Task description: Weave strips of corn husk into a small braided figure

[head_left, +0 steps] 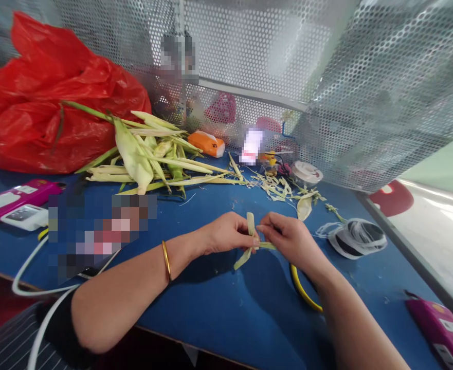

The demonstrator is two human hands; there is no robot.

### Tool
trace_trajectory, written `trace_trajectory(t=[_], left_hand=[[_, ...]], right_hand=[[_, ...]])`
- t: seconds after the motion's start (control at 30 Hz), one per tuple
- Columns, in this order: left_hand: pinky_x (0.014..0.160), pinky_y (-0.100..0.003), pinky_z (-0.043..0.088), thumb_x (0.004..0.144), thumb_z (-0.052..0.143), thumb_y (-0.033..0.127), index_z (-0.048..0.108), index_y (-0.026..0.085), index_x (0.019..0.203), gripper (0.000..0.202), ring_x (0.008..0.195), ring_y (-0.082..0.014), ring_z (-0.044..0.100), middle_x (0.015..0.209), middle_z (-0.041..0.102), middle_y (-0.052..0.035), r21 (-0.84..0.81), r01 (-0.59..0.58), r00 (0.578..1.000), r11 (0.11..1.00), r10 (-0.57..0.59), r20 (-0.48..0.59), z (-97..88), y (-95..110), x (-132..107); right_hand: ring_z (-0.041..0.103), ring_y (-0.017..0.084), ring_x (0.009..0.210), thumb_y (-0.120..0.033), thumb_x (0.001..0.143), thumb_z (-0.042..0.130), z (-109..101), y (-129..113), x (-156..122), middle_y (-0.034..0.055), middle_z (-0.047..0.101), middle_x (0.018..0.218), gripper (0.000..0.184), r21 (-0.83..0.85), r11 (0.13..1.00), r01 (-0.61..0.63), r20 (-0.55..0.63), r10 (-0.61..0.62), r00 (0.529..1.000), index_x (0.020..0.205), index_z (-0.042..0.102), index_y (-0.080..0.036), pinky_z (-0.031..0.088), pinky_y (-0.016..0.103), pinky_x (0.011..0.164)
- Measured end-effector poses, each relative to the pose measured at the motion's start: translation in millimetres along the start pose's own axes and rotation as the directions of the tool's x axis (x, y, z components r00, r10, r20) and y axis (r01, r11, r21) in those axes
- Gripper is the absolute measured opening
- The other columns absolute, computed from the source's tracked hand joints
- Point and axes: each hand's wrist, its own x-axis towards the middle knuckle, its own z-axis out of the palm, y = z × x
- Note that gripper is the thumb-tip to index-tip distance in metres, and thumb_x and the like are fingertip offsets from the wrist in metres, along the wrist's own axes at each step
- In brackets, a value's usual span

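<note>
My left hand [232, 234] is closed, with thumb and fingers pinching a few pale green corn husk strips [251, 224] where they cross. One strip points up, one hangs down to the left, and one runs right towards my other hand. Close beside the crossing is my right hand [288, 237], its thumb and fingertips pressed together. Whatever is between those fingertips is too small to make out. Behind both hands lies a pile of corn husks [133, 156], with small husk scraps [274, 186] to its right.
A red plastic bag [56, 103] fills the back left. An orange tissue pack [206, 144] lies by a perforated metal screen [249, 56]. At right stands a spool of whitish thread [357, 239]. A yellow ring [305, 293] lies under my right forearm. Magenta devices [442, 324] with cables sit on the blue table [211, 318].
</note>
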Motion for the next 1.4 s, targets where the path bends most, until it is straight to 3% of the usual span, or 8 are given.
trace_trajectory(t=[0.13, 0.33, 0.43, 0.53, 0.63, 0.77, 0.93, 1.4], left_hand=[[0.072, -0.027, 0.045, 0.073, 0.071, 0.028, 0.069, 0.015, 0.069, 0.014, 0.066, -0.0123, 0.058, 0.068, 0.067, -0.0020, -0.075, -0.051, 0.998, 0.996, 0.054, 0.042, 1.7, 0, 1], [0.079, -0.029, 0.046, 0.072, 0.075, 0.036, 0.069, 0.014, 0.078, 0.024, 0.070, -0.0128, 0.059, 0.069, 0.065, -0.0017, -0.302, -0.174, 0.969, 0.937, 0.108, -0.224, 3.9, 2, 4], [0.079, -0.029, 0.047, 0.071, 0.075, 0.034, 0.068, 0.013, 0.078, 0.023, 0.072, -0.0124, 0.059, 0.072, 0.065, -0.0020, -0.349, -0.201, 0.940, 0.915, 0.080, -0.331, 3.1, 2, 6], [0.078, -0.028, 0.047, 0.072, 0.073, 0.029, 0.066, 0.012, 0.077, 0.018, 0.071, -0.0124, 0.059, 0.072, 0.065, -0.0019, -0.364, -0.220, 0.906, 0.905, 0.051, -0.421, 2.1, 1, 9], [0.073, -0.027, 0.047, 0.073, 0.071, 0.025, 0.066, 0.013, 0.076, 0.014, 0.069, -0.0121, 0.058, 0.069, 0.064, -0.0015, -0.337, -0.228, 0.869, 0.914, 0.035, -0.493, 1.7, -2, 11], [0.073, -0.027, 0.046, 0.070, 0.072, 0.024, 0.069, 0.012, 0.076, 0.014, 0.069, -0.0119, 0.057, 0.071, 0.066, -0.0018, -0.327, -0.205, 0.852, 0.922, 0.004, -0.523, 2.4, -5, 13], [0.075, -0.027, 0.046, 0.069, 0.071, 0.026, 0.073, 0.011, 0.081, 0.019, 0.071, -0.0123, 0.058, 0.078, 0.069, -0.0033, -0.284, -0.163, 0.878, 0.945, 0.007, -0.478, 3.4, -8, 13], [0.066, -0.025, 0.047, 0.074, 0.060, 0.028, 0.072, 0.014, 0.081, 0.020, 0.071, -0.0164, 0.063, 0.076, 0.071, -0.0048, 0.251, -0.074, 0.871, 0.965, 0.185, -0.456, -2.6, -21, 14]], right_hand=[[0.037, 0.009, 0.049, -0.049, 0.074, 0.066, 1, 3, 5, -0.0046, 0.048, 0.052, 0.033, 0.396, 0.883, -0.252, 0.162, 0.203, 0.966, 0.062, 0.055, -0.019, 0.028, 0.023, 0.048], [0.022, 0.007, 0.041, -0.057, 0.069, 0.066, 17, 4, 8, -0.0091, 0.036, 0.047, 0.040, 0.592, 0.721, -0.360, 0.163, 0.330, 0.930, 0.064, 0.052, -0.021, 0.015, 0.023, 0.041], [0.029, 0.009, 0.046, -0.055, 0.079, 0.058, 25, 2, 6, -0.0072, 0.037, 0.051, 0.038, 0.459, 0.869, -0.183, -0.043, 0.228, 0.973, 0.064, 0.050, -0.021, 0.023, 0.024, 0.045], [0.040, 0.011, 0.051, -0.042, 0.090, 0.050, 27, -3, 1, -0.0044, 0.045, 0.056, 0.031, 0.084, 0.996, 0.010, -0.241, 0.010, 0.971, 0.068, 0.050, -0.021, 0.030, 0.024, 0.052], [0.053, 0.014, 0.058, -0.029, 0.097, 0.043, 26, -6, -4, -0.0001, 0.060, 0.068, 0.022, -0.291, 0.943, 0.162, -0.239, -0.236, 0.942, 0.083, 0.057, -0.021, 0.032, 0.024, 0.055], [0.058, 0.015, 0.060, -0.023, 0.100, 0.038, 27, -6, -8, 0.0037, 0.067, 0.079, 0.023, -0.516, 0.799, 0.308, -0.133, -0.431, 0.893, 0.091, 0.059, -0.019, 0.031, 0.026, 0.053], [0.060, 0.016, 0.063, -0.019, 0.099, 0.037, 26, -9, -7, 0.0055, 0.065, 0.083, 0.022, -0.534, 0.774, 0.340, -0.104, -0.460, 0.882, 0.094, 0.059, -0.018, 0.033, 0.026, 0.053], [0.055, 0.015, 0.060, -0.022, 0.097, 0.038, 23, -18, -10, 0.0014, 0.060, 0.071, 0.022, -0.323, 0.897, 0.300, -0.117, -0.353, 0.928, 0.080, 0.052, -0.022, 0.036, 0.025, 0.056]])
